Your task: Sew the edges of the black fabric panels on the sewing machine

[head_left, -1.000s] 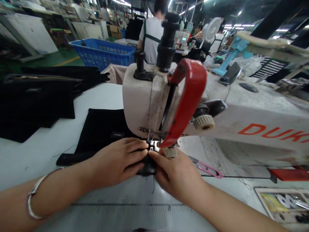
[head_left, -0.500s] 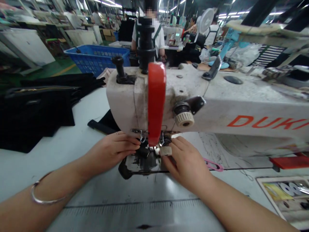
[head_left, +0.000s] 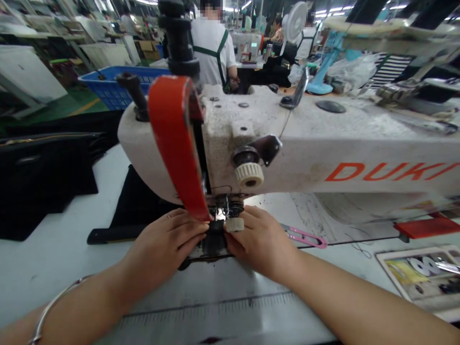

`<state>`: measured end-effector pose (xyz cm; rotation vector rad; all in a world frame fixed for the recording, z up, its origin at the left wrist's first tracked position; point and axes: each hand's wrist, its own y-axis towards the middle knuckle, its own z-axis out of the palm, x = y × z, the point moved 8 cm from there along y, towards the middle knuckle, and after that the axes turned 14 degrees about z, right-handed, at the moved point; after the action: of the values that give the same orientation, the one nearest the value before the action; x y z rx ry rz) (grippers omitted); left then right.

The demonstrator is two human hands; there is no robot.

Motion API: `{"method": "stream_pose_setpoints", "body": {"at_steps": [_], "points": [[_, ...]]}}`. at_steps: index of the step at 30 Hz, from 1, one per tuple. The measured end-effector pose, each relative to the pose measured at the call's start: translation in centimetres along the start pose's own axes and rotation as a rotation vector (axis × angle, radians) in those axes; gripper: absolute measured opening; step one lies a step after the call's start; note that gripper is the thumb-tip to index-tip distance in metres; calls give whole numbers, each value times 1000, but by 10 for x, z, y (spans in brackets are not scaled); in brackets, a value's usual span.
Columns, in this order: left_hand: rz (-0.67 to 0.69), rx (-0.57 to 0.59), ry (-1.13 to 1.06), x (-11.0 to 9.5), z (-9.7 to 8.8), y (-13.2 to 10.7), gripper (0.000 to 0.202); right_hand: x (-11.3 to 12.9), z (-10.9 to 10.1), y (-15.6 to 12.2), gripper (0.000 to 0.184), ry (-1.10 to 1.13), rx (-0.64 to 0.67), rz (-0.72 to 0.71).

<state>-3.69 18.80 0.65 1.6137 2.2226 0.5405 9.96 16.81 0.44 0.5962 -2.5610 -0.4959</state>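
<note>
The person's left hand [head_left: 161,247], with a thin metal bangle [head_left: 53,304] on the wrist, lies with its fingers pressed together on the black fabric piece [head_left: 214,239], fingertips pointing right toward the needle area. The right hand [head_left: 260,242] is curved, with its fingertips [head_left: 232,238] on the same fabric from the other side, just below a small knurled roller [head_left: 234,224]. The hands nearly meet, and whether either one pinches the fabric cannot be told. The fabric sits under the presser foot [head_left: 224,213] on the white tabletop [head_left: 53,258], and a black strip of it [head_left: 108,235] runs out to the left, so its long axis looks roughly crosswise to the person. A printed ruler scale [head_left: 212,309] lies nearer the person, and pink thread snips [head_left: 304,236] rest to the right. Above the hands stands the cream industrial sewing machine [head_left: 323,163], with its red belt guard [head_left: 176,143] and a cream knurled knob [head_left: 249,175]. Stacked black fabric [head_left: 39,182] lies to the left, and beyond are a blue plastic basket [head_left: 118,84] and a co-worker in a white shirt with green apron straps [head_left: 212,52].
</note>
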Motion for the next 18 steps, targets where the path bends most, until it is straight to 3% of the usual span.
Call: {"method": "stream_pose_setpoints", "body": {"at_steps": [4, 8, 11, 14, 18], "points": [[70, 31, 56, -11, -2, 8, 31, 0, -4, -1, 22, -10, -22, 11], [86, 37, 28, -13, -2, 11, 32, -2, -12, -4, 20, 66, 48, 80], [67, 12, -18, -9, -1, 11, 29, 2, -18, -6, 16, 148, 47, 63], [22, -25, -69, -5, -1, 12, 27, 9, -14, -7, 24, 194, 53, 7], [1, -36, -91, -3, -1, 13, 28, 5, -8, -5, 25, 247, 44, 47]]}}
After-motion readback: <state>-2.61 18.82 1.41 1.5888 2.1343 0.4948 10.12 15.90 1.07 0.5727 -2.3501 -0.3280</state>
